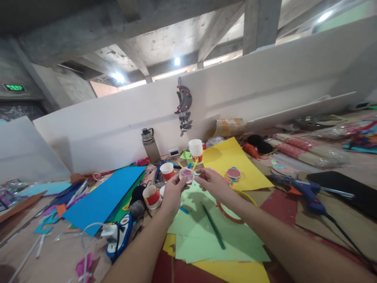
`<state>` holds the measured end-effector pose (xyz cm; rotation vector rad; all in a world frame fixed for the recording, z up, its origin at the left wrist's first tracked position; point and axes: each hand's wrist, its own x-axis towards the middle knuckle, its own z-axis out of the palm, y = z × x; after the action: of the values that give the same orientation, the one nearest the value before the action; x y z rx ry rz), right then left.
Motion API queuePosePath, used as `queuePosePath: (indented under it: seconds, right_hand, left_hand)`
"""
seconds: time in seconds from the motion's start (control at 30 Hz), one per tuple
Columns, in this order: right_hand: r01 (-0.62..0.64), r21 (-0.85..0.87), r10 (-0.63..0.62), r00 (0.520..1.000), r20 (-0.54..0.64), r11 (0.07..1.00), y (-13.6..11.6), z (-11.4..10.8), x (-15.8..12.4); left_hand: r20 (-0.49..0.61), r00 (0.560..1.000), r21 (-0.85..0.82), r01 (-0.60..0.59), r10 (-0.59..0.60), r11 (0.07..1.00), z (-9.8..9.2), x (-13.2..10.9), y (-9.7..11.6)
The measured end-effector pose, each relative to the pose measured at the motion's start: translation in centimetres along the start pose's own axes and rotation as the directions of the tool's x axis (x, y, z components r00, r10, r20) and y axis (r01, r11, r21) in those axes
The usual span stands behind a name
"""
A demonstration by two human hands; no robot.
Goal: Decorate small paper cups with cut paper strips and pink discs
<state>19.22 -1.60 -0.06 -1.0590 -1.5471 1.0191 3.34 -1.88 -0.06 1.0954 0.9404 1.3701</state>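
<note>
Between the thumb and fingers of my left hand point(174, 191) is a small round disc point(186, 175), pinkish-purple inside a white rim, like a cut-off paper-cup base. Yellow and blue strips point(195, 164) stick out around its far edge. My right hand point(211, 182) is at the disc's right edge, thumb and forefinger drawn together; whatever lies between them is too small to make out. Below the hands lie light green paper sheets point(191, 228) with a dark green pencil point(213, 226) on top. A similar pink disc point(233, 173) rests on the yellow sheet point(250, 169) to the right.
Red-and-white paper cups point(152, 197) stand left of my hands, a cup stack point(196, 148) behind. A blue glue gun point(312, 194) trails its cord at right. Tape rings point(231, 214) lie by my right forearm. Left are blue paper point(104, 196), a power strip point(119, 237) and a bottle point(150, 145).
</note>
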Motion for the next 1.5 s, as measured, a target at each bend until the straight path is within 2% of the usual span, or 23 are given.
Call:
queuePosePath:
  seconds: [0.1, 0.17, 0.23, 0.3, 0.37, 0.43, 0.5, 0.57, 0.7, 0.8, 0.93, 1.03, 1.17, 1.3, 1.5]
  right_hand:
    - [0.076, -0.2, -0.089, 0.994, -0.061, 0.977, -1.2, -1.9, -0.8]
    - [0.115, -0.401, -0.129, 0.992, -0.01, 0.909, -1.9, -3.5, -2.1]
    - [0.116, -0.627, -0.101, 0.993, 0.06, 0.77, -1.8, -4.8, -3.6]
    - [0.059, -0.803, -0.019, 0.998, 0.059, 0.593, -0.7, -5.5, -5.1]
    - [0.019, -0.907, 0.058, 0.997, 0.047, 0.422, 0.7, -5.6, -6.1]
    - [0.014, -0.948, 0.109, 0.993, 0.051, 0.318, 1.9, -5.3, -6.5]
    - [-0.005, -0.963, 0.143, 0.989, 0.035, 0.27, 2.4, -4.8, -6.3]
    - [-0.046, -0.952, 0.167, 0.986, 0.006, 0.301, 2.6, -4.5, -5.8]
    - [-0.093, -0.884, 0.188, 0.982, -0.006, 0.458, 2.9, -5.4, -5.3]
    - [-0.104, -0.794, 0.157, 0.988, -0.01, 0.599, 3.2, -6.5, -5.4]
    - [-0.034, -0.541, 0.035, 0.999, -0.009, 0.84, 2.9, -6.6, -5.4]
    - [0.073, -0.3, -0.071, 0.997, 0.016, 0.951, 2.0, -5.6, -4.8]
    - [0.144, -0.174, -0.13, 0.988, 0.087, 0.974, 0.5, -4.1, -3.7]
    - [0.05, -0.132, -0.031, 0.99, 0.141, 0.99, 0.3, -3.5, -3.3]
    - [-0.093, -0.09, 0.113, 0.965, 0.239, 0.992, 0.6, -4.0, -3.9]
  left_hand:
    - [-0.028, 0.999, -0.078, 0.018, -0.02, 0.997, -0.2, 0.2, 0.0]
    - [-0.024, 0.999, -0.132, 0.03, -0.034, 0.991, -0.3, 0.3, 0.1]
    - [-0.023, 0.999, -0.169, 0.044, -0.048, 0.985, -0.3, 0.3, 0.3]
    - [-0.03, 0.997, -0.189, 0.059, -0.065, 0.98, -0.3, 0.2, 0.4]
    - [-0.036, 0.997, -0.201, 0.066, -0.075, 0.977, -0.4, 0.2, 0.5]
    - [-0.034, 0.997, -0.198, 0.067, -0.075, 0.978, -0.4, 0.1, 0.6]
    - [-0.031, 0.997, -0.182, 0.068, -0.075, 0.981, -0.6, 0.1, 0.6]
    - [-0.028, 0.997, -0.163, 0.073, -0.078, 0.984, -0.8, 0.2, 0.5]
    - [-0.052, 0.998, -0.155, 0.025, -0.034, 0.988, -1.2, 0.6, 0.1]
    - [-0.052, 0.999, -0.168, -0.005, -0.003, 0.986, -1.4, 0.9, -0.1]
    - [-0.038, 0.999, -0.182, -0.02, 0.014, 0.983, -1.5, 0.9, 0.1]
    - [-0.044, 0.999, -0.197, -0.022, 0.014, 0.98, -1.7, 0.9, 0.4]
    - [-0.067, 0.998, -0.235, -0.01, -0.006, 0.972, -2.0, 1.1, 0.7]
    - [-0.055, 0.998, -0.278, -0.002, -0.014, 0.96, -2.1, 1.1, 0.7]
    - [-0.032, 0.999, -0.266, 0.021, -0.031, 0.964, -1.5, 0.5, 0.9]
